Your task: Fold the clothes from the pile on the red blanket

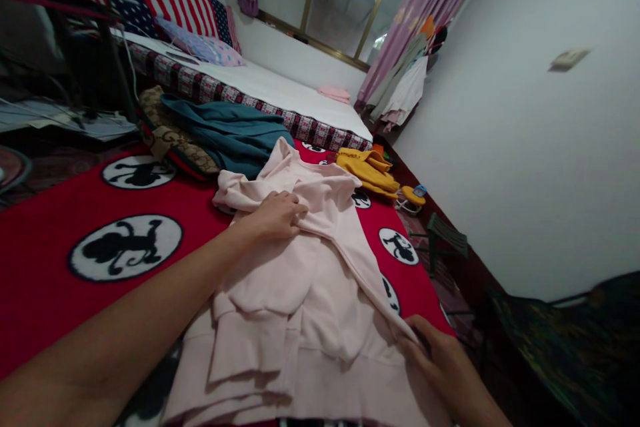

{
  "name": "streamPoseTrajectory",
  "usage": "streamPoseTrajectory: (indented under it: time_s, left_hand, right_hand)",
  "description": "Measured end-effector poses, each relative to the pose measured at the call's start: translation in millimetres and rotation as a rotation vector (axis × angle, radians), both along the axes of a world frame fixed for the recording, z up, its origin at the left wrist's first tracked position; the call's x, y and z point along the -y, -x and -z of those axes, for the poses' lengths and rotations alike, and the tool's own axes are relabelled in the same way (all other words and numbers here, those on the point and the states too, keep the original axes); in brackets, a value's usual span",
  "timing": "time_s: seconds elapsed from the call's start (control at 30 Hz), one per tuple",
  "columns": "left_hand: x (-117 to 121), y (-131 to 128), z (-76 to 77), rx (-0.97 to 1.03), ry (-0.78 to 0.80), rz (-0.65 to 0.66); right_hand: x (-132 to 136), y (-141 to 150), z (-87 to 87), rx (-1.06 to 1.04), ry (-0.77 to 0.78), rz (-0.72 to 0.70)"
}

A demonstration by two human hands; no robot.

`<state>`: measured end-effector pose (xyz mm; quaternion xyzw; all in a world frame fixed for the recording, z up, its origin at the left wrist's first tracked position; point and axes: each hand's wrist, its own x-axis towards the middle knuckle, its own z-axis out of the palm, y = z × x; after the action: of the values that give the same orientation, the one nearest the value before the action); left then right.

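Observation:
A pale pink sweatshirt [325, 280] lies spread on the red blanket, its neck away from me and its ribbed hem towards me. One sleeve is folded over the body, with its cuff near the hem. My left hand [280, 215] rests on the upper chest, fingers bent and closed on a fold of the cloth. At the right side edge, close to the hem, my right hand [433, 353] pinches the sweatshirt between thumb and fingers.
The red blanket [40, 233] has round monkey prints. Beyond the sweatshirt lie teal clothing [235, 133], a brown patterned bag or cushion [175, 137] and a yellow garment [367, 170]. A bed [280, 90] stands behind. A dark folding stool [443, 237] is at the right.

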<state>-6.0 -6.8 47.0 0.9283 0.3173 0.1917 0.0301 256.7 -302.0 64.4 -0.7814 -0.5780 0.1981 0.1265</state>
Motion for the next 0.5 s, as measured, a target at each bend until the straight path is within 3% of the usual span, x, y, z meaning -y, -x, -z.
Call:
streamPoseTrajectory:
  time_s: [0.1,0.2,0.33,0.5]
  left_hand:
    - [0.2,-4.3,1.3,-0.036,-0.018,-0.009]
    - [-6.5,-13.1,-10.0,-0.111,-0.016,-0.017]
    - [-25.7,-27.1,-47.6,-0.119,-0.122,-0.070]
    - [-52.5,-38.6,-98.3,-0.060,-0.247,-0.087]
  right_hand:
    - [-4.9,6.9,-10.5,-0.197,-0.135,0.042]
    - [-9.2,15.5,-21.1,-0.422,-0.162,0.156]
    - [-18.4,32.1,-33.7,-0.712,-0.179,0.241]
    - [-31.9,74.2,-35.0,-1.021,-0.157,0.102]
